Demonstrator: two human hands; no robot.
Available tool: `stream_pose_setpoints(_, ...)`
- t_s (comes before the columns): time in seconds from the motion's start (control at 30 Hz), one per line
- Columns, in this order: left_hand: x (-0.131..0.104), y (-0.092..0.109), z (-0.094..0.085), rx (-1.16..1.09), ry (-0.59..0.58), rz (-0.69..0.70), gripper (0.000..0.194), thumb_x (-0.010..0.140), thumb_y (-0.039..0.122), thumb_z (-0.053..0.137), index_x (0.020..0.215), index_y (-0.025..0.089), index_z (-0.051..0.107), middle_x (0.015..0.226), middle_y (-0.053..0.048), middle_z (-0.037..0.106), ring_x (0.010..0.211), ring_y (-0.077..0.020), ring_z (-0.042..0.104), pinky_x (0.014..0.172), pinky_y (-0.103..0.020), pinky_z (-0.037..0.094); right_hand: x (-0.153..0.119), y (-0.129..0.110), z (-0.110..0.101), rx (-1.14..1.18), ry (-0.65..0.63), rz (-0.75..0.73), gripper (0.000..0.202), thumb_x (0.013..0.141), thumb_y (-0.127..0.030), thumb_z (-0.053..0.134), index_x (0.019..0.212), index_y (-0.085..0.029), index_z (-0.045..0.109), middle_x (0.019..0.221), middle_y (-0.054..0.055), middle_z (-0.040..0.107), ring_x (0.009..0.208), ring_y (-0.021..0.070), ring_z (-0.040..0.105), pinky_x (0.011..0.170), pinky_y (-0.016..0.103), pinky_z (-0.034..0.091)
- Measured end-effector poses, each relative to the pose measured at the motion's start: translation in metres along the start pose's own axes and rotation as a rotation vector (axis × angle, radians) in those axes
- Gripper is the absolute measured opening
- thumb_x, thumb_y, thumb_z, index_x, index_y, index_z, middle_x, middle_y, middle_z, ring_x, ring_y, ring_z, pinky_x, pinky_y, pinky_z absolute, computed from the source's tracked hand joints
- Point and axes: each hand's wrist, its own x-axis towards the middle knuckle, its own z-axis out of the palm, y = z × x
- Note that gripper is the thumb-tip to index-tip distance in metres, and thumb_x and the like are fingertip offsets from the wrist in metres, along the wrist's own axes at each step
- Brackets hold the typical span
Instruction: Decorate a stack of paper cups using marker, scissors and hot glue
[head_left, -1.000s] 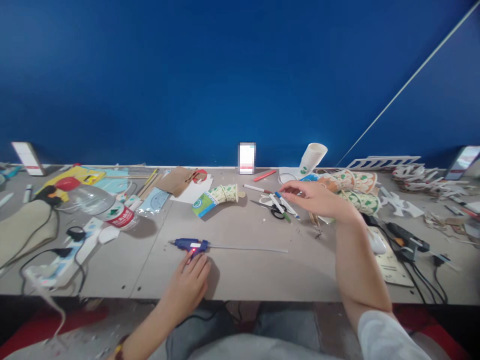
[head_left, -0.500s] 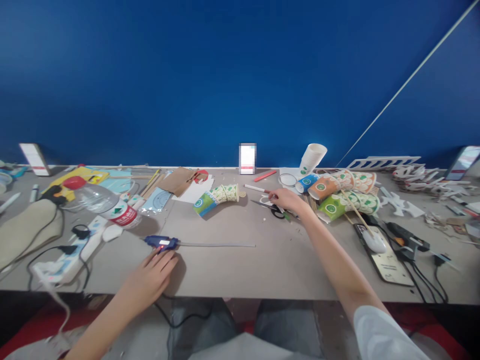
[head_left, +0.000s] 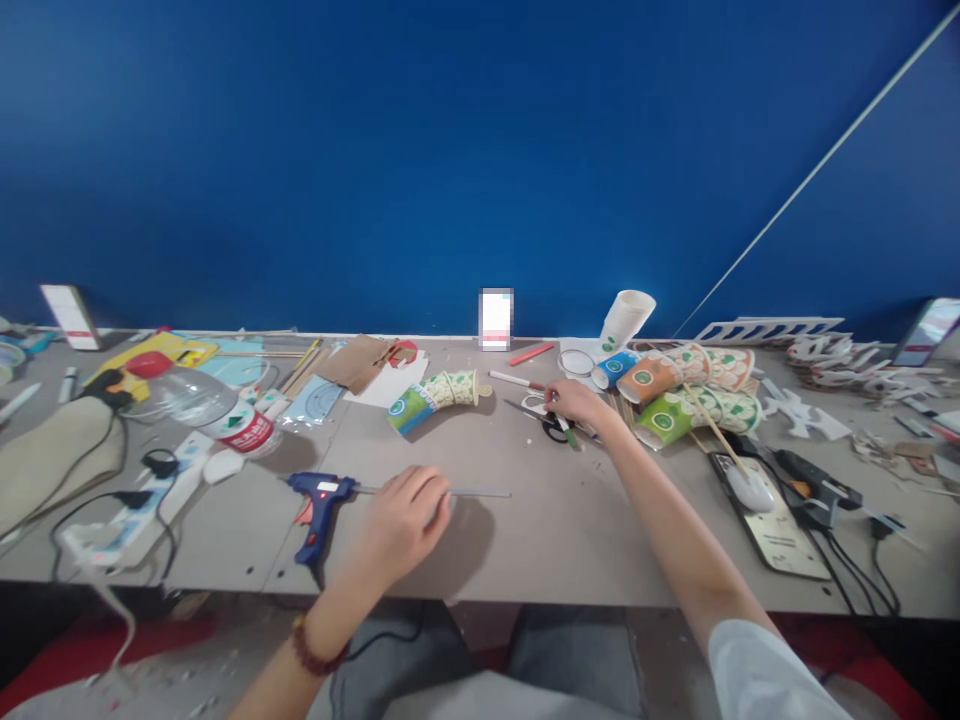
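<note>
Over the glue stick (head_left: 484, 493) that sticks out of a blue glue gun (head_left: 319, 510), my left hand (head_left: 409, 520) hovers with its fingers loosely bent and nothing visible in them. The glue gun lies on the table to its left. My right hand (head_left: 574, 400) reaches to the scissors (head_left: 556, 425) at the middle right, its fingertips closed at the handles; what they pinch is too small to make out. A marker (head_left: 516, 380) lies just left of those fingers. Joined paper cups (head_left: 431, 400) lie between and beyond my hands.
On the left are a plastic bottle (head_left: 202, 405), a power strip (head_left: 154, 500) and brown cardboard (head_left: 360, 362). More cups (head_left: 697, 410), a phone with a mouse (head_left: 784, 530) on it and a black glue gun (head_left: 817, 480) lie right. A phone (head_left: 496, 320) stands against the wall.
My left hand has moved right, away from the blue glue gun, whose handle now shows. My right hand has shifted slightly at the scissors.
</note>
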Motion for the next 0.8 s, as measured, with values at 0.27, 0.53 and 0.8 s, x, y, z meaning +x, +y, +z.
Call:
stream_pose_setpoints(0.27, 0.089, 0.026, 0.054, -0.756, -0.152, -0.429, 0.019, 0.086, 0.032, 0.048, 0.085, 0.018, 0.060, 0.079, -0.003, 0.065, 0.067, -0.0134, 0.058, 0.062, -0.025, 0.046, -0.011, -0.007, -0.020, 0.211, 0.203, -0.089, 0.015, 0.078, -0.032, 0.055, 0.081, -0.018, 0.062, 0.082, 0.004, 0.067, 0.072, 0.0155, 0.058, 0.063, 0.025, 0.040)
stream_pose_setpoints(0.53, 0.120, 0.009, 0.104, -1.061, 0.009, -0.648, 0.034, 0.077, 0.051, 0.058, 0.077, 0.017, 0.058, 0.065, 0.001, 0.058, 0.053, -0.0097, 0.051, 0.050, -0.021, 0.040, -0.031, -0.027, -0.006, 0.887, 0.055, -0.217, 0.022, 0.073, -0.036, 0.066, 0.081, -0.017, 0.059, 0.067, 0.000, 0.064, 0.057, 0.0114, 0.057, 0.053, 0.023, 0.045)
stream_pose_setpoints(0.8, 0.111, 0.016, 0.103, -1.451, 0.051, -0.701, 0.033, 0.065, 0.044, 0.072, 0.073, 0.016, 0.058, 0.061, 0.002, 0.057, 0.048, -0.0076, 0.048, 0.047, -0.020, 0.038, -0.040, -0.033, 0.004, 0.867, 0.093, -0.224, 0.024, 0.075, -0.038, 0.065, 0.085, -0.017, 0.068, 0.068, 0.000, 0.065, 0.055, 0.0103, 0.054, 0.058, 0.025, 0.045)
